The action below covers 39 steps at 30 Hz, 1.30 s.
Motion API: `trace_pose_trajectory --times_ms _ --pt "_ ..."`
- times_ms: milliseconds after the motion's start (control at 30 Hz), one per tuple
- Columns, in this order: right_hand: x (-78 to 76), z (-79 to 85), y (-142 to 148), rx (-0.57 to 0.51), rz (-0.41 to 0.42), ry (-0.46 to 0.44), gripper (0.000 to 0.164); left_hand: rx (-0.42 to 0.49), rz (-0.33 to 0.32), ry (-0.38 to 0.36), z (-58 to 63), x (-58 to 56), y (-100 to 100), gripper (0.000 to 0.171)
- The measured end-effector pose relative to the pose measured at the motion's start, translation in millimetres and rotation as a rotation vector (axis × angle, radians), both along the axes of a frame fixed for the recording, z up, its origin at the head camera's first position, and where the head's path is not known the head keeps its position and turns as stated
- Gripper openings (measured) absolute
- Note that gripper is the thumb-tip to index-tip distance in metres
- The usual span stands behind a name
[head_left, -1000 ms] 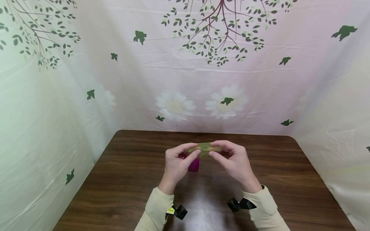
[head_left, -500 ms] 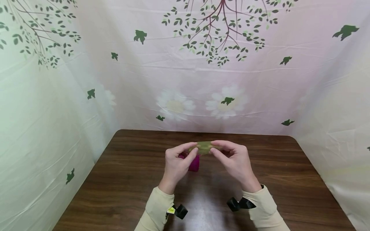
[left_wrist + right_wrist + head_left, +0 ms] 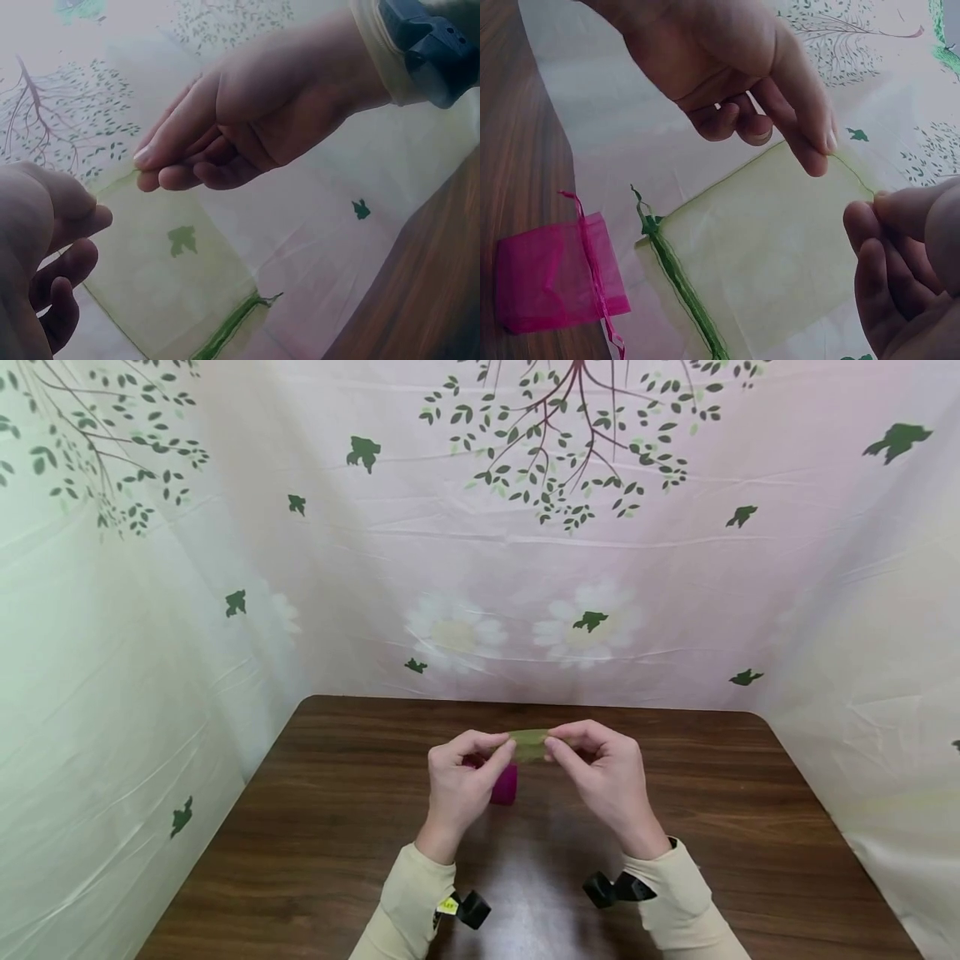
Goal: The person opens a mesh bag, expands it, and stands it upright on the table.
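A sheer green organza drawstring bag (image 3: 765, 247) hangs flat between my two hands, above the table. My left hand (image 3: 459, 783) pinches one corner of its edge between thumb and fingers. At the other corner of the same edge, my right hand (image 3: 611, 781) pinches it likewise. The dark green drawstring (image 3: 229, 328) runs across the bag's far end, away from my fingers, with a short loop sticking out at the side. A magenta organza drawstring bag (image 3: 551, 277) lies on the table beyond my left hand, which partly covers it in the head view.
The brown wood-grain table (image 3: 315, 827) lies under both hands. Pale cloth (image 3: 480, 560) printed with leaves, birds and flowers hangs behind it and along both sides. A black camera (image 3: 474, 910) is strapped to my left wrist, another camera (image 3: 600, 890) to my right.
Both hands keep their pinch on the green bag and stay in nearly the same place. Thumbs have shifted a little along its edge, and my right wrist has moved slightly left.
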State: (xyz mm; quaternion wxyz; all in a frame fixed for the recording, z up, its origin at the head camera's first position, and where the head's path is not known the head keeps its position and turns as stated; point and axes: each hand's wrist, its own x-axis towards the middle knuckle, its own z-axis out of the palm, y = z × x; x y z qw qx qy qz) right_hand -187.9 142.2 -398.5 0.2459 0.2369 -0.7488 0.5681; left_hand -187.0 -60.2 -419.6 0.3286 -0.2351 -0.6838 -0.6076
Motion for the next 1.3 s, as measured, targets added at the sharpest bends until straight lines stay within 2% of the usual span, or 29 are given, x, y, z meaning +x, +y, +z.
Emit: trace_pose_trajectory --times_ms 200,367,533,667,800,1000,1100,1200,1300 --pt "-0.5 1.4 -3 -0.011 -0.055 0.040 0.019 -0.037 0.051 -0.013 4.6 1.2 3 0.012" --pt "-0.2 3.6 -5 -0.014 -0.091 0.047 0.017 -0.030 0.078 -0.007 5.2 0.8 5 0.012" --pt "-0.4 4.0 -7 -0.015 -0.141 0.047 0.017 0.000 0.063 0.038 5.3 -0.1 8 0.010" --pt "-0.6 3.1 -8 0.001 -0.172 0.081 0.016 0.010 0.049 0.054 5.7 -0.5 10 0.012" --pt "-0.4 3.2 -8 0.011 -0.178 0.121 0.016 0.010 0.063 0.032 5.8 0.0 12 0.012" --pt "-2.4 2.5 -8 0.013 -0.120 0.169 0.016 0.027 0.068 -0.012 6.9 1.0 13 0.013" --pt "-2.6 2.5 -8 0.035 -0.141 0.181 0.015 0.042 0.058 -0.019 7.6 1.1 14 0.013" --pt "-2.1 3.4 -8 0.052 -0.186 0.196 0.011 0.039 0.088 -0.013 7.7 0.5 15 0.012" --pt "-2.0 4.2 -9 0.063 -0.226 0.216 0.010 0.020 0.147 0.003 8.3 -0.1 15 0.007"
